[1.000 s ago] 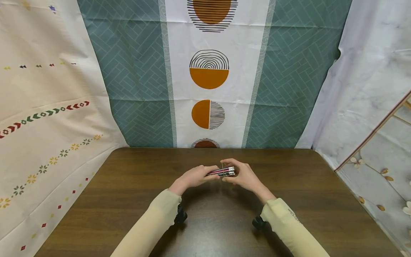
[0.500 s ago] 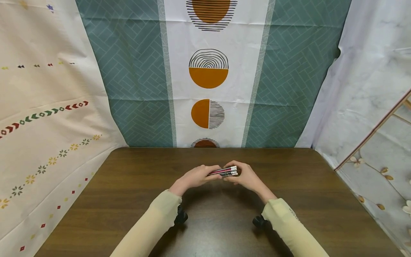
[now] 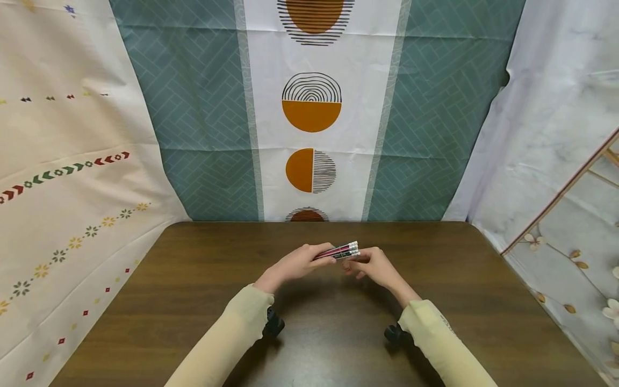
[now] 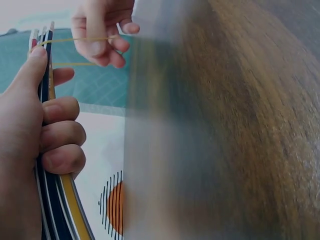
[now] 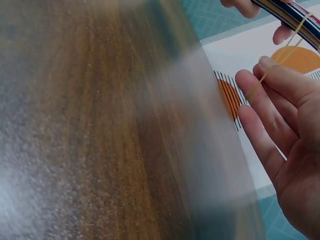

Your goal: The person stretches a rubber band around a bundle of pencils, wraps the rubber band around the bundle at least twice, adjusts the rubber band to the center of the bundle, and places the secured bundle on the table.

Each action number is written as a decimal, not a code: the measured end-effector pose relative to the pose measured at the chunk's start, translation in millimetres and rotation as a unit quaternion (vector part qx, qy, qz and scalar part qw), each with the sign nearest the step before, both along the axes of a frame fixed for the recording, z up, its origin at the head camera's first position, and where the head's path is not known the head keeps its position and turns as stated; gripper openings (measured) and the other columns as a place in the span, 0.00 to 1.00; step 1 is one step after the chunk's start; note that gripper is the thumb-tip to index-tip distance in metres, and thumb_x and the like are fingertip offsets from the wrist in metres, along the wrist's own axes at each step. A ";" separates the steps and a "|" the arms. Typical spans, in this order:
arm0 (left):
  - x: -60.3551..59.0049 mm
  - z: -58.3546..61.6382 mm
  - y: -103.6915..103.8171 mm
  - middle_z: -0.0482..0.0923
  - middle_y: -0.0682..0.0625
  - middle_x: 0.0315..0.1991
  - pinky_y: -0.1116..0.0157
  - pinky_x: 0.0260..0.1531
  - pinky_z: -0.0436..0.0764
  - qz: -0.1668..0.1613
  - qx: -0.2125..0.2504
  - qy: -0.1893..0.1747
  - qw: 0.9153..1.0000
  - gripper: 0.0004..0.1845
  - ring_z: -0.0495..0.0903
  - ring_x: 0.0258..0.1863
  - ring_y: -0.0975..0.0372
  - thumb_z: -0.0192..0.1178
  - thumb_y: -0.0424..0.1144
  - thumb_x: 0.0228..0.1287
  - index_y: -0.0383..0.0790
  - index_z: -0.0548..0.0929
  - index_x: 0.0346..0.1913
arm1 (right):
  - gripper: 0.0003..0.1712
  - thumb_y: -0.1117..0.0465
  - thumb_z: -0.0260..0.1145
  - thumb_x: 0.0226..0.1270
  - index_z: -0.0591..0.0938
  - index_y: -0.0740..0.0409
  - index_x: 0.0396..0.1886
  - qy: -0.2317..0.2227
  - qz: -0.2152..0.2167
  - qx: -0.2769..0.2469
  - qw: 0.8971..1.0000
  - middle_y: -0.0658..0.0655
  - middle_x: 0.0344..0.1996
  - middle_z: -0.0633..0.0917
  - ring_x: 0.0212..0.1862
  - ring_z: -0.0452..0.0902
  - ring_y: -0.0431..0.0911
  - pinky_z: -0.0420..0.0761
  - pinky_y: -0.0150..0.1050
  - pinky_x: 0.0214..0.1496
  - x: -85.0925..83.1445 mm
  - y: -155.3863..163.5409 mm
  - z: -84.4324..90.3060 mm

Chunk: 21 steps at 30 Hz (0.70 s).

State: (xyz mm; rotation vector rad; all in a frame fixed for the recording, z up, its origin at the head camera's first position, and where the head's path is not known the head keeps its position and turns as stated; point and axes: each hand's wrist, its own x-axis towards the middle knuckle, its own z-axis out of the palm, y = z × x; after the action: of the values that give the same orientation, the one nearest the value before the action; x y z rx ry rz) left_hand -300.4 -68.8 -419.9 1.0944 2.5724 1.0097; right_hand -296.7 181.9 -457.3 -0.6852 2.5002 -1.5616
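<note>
The left hand (image 3: 297,263) holds a bundle of pencils (image 3: 338,251) just above the brown counter (image 3: 193,279), at the centre of the head view; its grip is clamped on the pencils, with the fingers (image 4: 60,135) curled round the shafts and the thumb lying along them, as the left wrist view shows; the white eraser ends point toward the right of the frame, slightly raised. A thin yellow rubber band (image 4: 75,40) runs taut from the eraser end of the pencils to the right hand (image 3: 374,266), which sits just beside the bundle's tip; in the left wrist view that hand's grip is bent round the band and pulls it, while in the right wrist view the band (image 5: 272,67) crosses its fingertips with the other fingers fairly straight. Both arms wear pale yellow sleeves (image 3: 232,328). Behind the counter hangs a patterned cloth (image 3: 311,102) with orange half-circles between teal panels.
</note>
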 end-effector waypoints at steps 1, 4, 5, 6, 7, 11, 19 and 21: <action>-0.6 0.2 0.0 0.82 0.40 0.44 0.67 0.37 0.72 0.002 0.005 -0.003 1.000 0.16 0.75 0.35 0.60 0.52 0.55 0.73 0.53 0.76 0.57 | 0.14 0.58 0.68 0.68 0.86 0.65 0.45 -0.003 0.001 0.001 1.000 0.65 0.38 0.90 0.38 0.89 0.51 0.85 0.42 0.33 0.2 -0.1 0.7; -1.7 0.9 -0.6 0.81 0.39 0.44 0.66 0.36 0.71 0.010 0.024 -0.013 1.000 0.15 0.73 0.34 0.62 0.53 0.53 0.73 0.54 0.75 0.57 | 0.14 0.56 0.69 0.66 0.87 0.64 0.43 -0.008 0.008 0.017 1.000 0.62 0.36 0.90 0.36 0.89 0.49 0.85 0.41 0.33 0.8 -1.2 2.4; -2.0 1.0 -1.0 0.80 0.39 0.43 0.66 0.36 0.71 0.013 0.029 -0.015 0.999 0.15 0.73 0.34 0.62 0.53 0.53 0.73 0.54 0.75 0.57 | 0.14 0.56 0.69 0.66 0.87 0.63 0.42 -0.010 0.011 0.023 1.000 0.61 0.35 0.90 0.35 0.89 0.48 0.85 0.41 0.33 1.0 -1.6 3.0; -2.5 0.9 -1.4 0.80 0.39 0.43 0.66 0.36 0.71 0.015 0.033 -0.014 0.999 0.15 0.72 0.33 0.63 0.53 0.52 0.73 0.55 0.75 0.58 | 0.14 0.55 0.70 0.66 0.87 0.63 0.42 -0.011 0.014 0.031 0.999 0.60 0.34 0.90 0.34 0.88 0.47 0.85 0.40 0.33 1.4 -1.9 3.4; -3.2 0.7 -1.9 0.80 0.39 0.42 0.65 0.36 0.71 0.016 0.036 -0.013 0.999 0.15 0.72 0.33 0.63 0.53 0.52 0.73 0.55 0.74 0.58 | 0.14 0.55 0.70 0.66 0.87 0.62 0.41 -0.013 0.015 0.038 0.999 0.59 0.34 0.90 0.33 0.88 0.46 0.85 0.40 0.33 1.6 -2.5 3.9; -5.1 -0.1 -3.5 0.78 0.46 0.37 0.65 0.35 0.71 0.027 0.041 -0.005 0.999 0.17 0.72 0.31 0.64 0.53 0.53 0.73 0.57 0.73 0.61 | 0.12 0.55 0.70 0.65 0.88 0.60 0.40 -0.021 0.020 0.056 0.998 0.56 0.32 0.90 0.31 0.87 0.44 0.84 0.40 0.32 3.6 -4.4 4.9; -8.7 -3.5 -5.0 0.72 0.47 0.28 0.67 0.26 0.67 0.056 0.052 -0.021 0.997 0.19 0.67 0.23 0.64 0.52 0.53 0.74 0.61 0.70 0.65 | 0.12 0.54 0.71 0.64 0.89 0.58 0.39 -0.021 0.059 0.063 0.996 0.56 0.30 0.90 0.32 0.88 0.49 0.83 0.43 0.30 11.2 -8.4 6.0; -10.1 -4.8 -4.9 0.72 0.46 0.28 0.67 0.25 0.67 0.065 0.054 -0.024 0.996 0.19 0.67 0.22 0.64 0.52 0.52 0.75 0.61 0.70 0.65 | 0.11 0.56 0.72 0.63 0.89 0.58 0.40 -0.015 0.071 0.059 0.996 0.57 0.31 0.90 0.33 0.88 0.53 0.83 0.44 0.30 13.1 -9.3 7.2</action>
State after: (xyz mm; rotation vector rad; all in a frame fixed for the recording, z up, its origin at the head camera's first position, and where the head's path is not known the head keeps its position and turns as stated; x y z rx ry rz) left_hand -310.5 -73.7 -424.7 0.9249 2.6063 1.2027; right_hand -283.6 172.6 -450.2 -0.7963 2.4388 -1.3538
